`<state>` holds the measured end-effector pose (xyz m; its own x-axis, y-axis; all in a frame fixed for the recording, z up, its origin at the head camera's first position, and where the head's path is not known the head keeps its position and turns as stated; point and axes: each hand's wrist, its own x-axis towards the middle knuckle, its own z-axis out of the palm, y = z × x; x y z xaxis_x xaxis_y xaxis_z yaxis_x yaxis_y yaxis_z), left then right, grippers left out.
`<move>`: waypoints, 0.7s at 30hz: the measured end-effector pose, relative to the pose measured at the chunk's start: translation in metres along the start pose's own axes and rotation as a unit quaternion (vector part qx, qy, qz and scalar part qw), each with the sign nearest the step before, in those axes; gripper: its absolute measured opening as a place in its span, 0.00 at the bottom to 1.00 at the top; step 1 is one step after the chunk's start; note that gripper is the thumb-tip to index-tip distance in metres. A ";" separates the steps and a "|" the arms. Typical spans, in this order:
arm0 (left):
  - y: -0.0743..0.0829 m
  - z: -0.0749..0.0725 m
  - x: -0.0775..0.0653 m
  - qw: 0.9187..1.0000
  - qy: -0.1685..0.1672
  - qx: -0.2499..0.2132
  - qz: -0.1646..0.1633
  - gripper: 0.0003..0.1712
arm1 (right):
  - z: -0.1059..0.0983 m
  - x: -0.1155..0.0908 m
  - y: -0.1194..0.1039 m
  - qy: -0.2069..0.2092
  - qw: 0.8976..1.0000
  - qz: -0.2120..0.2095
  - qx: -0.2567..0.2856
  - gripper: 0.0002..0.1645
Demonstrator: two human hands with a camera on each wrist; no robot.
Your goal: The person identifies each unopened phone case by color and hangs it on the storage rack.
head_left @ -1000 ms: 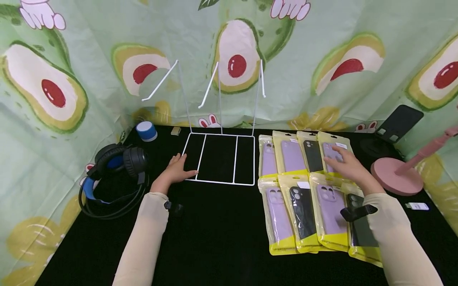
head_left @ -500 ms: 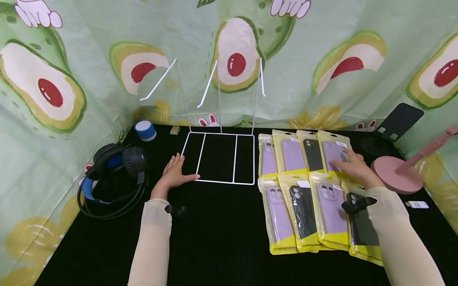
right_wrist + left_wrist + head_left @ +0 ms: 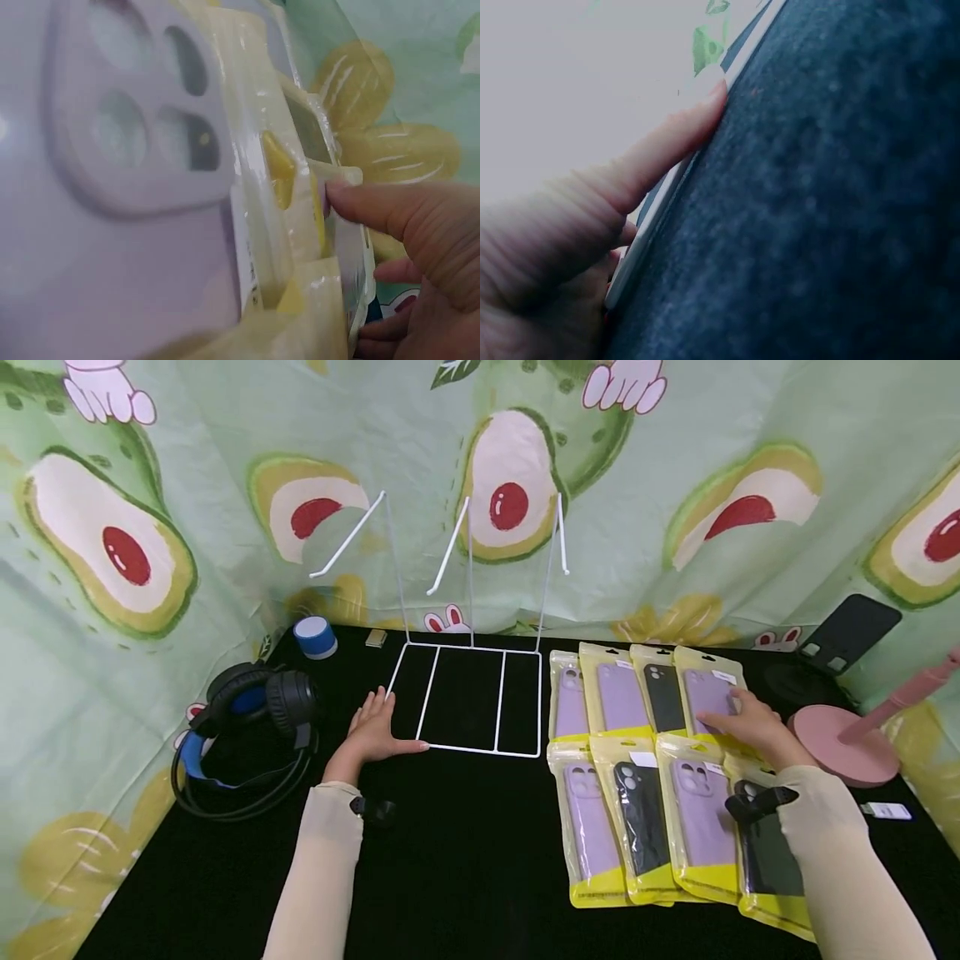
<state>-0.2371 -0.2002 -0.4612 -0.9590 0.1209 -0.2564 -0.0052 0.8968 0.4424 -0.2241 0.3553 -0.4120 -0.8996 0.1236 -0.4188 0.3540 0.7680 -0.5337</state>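
My left hand (image 3: 372, 731) is spread at the near left corner of a white wire display rack (image 3: 517, 753). Its thumb (image 3: 682, 131) lies along the rack's front bar, with the fingers by the left side bar. On the right, my right hand (image 3: 756, 727) holds the edge of a packaged purple phone case (image 3: 707, 687) at the right end of the back row. The thumb (image 3: 375, 208) presses on the pouch's face, while the other fingers are at its right edge, partly hidden. Several more packaged phone cases (image 3: 701, 810), purple and black, lie in two overlapping rows.
Three upright wires of the rack end in forward-pointing hooks (image 3: 447, 560). Headphones (image 3: 288, 702) and a blue-and-white round item (image 3: 315, 637) are at left. A pink stand (image 3: 843, 743), a black phone stand (image 3: 851, 631) and a white USB stick (image 3: 888, 811) are at right.
My right hand has shifted slightly right, and its fingers have closed in at the pouch's right edge. The left hand stays at the rack's corner. The head view has tilted slightly.
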 end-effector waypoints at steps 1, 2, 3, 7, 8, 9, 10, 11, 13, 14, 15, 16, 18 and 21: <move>0.001 0.001 0.000 1.000 0.000 -0.002 0.000 0.69 | 0.000 0.000 0.001 0.004 1.000 0.008 0.004 0.67; 0.002 0.001 0.000 1.000 0.000 -0.003 0.000 0.69 | 0.000 0.000 0.003 0.007 1.000 0.012 0.006 0.67; 0.003 0.002 -0.001 1.000 0.000 -0.004 0.001 0.69 | -0.001 0.000 0.003 0.010 1.000 0.016 0.010 0.68; 0.004 0.003 -0.002 1.000 0.000 -0.004 0.002 0.69 | -0.002 0.000 0.005 0.020 1.000 0.016 0.011 0.67; 0.004 0.003 -0.002 1.000 0.000 -0.003 0.001 0.69 | -0.003 0.000 0.005 0.022 1.000 0.014 0.012 0.67; 0.004 0.003 -0.002 1.000 0.002 -0.003 0.001 0.69 | -0.003 0.001 0.004 0.022 1.000 0.013 0.018 0.66; 0.003 0.004 -0.002 1.000 0.003 -0.004 0.000 0.69 | -0.004 0.002 0.004 0.022 0.999 0.012 0.026 0.65; 0.003 0.003 -0.002 1.000 0.004 -0.003 0.000 0.69 | -0.004 0.003 0.003 0.022 0.999 0.014 0.032 0.64; 0.003 0.003 -0.003 1.000 0.005 -0.004 -0.001 0.69 | -0.005 0.005 0.003 0.022 0.999 0.019 0.043 0.62; 0.003 0.003 -0.003 1.000 0.005 -0.005 -0.002 0.69 | -0.005 0.006 0.003 0.023 0.998 0.020 0.046 0.59; 0.003 0.003 -0.004 1.000 0.005 -0.005 -0.002 0.69 | -0.005 0.007 0.004 0.027 0.998 0.020 0.048 0.55; 0.003 0.003 -0.004 1.000 0.004 -0.004 -0.003 0.69 | -0.004 0.008 0.005 0.031 0.998 0.021 0.052 0.51; 0.003 0.003 -0.004 1.000 0.004 -0.005 -0.004 0.69 | -0.003 0.010 0.007 0.045 0.997 0.017 0.061 0.43; 0.003 0.003 -0.003 1.000 0.004 -0.004 -0.005 0.69 | 0.000 0.012 0.012 0.065 0.994 0.015 0.084 0.35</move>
<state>-0.2331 -0.1967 -0.4615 -0.9611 0.1088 -0.2540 -0.0167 0.8947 0.4464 -0.2309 0.3655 -0.4237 -0.9094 0.2345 -0.3435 0.4096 0.6480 -0.6421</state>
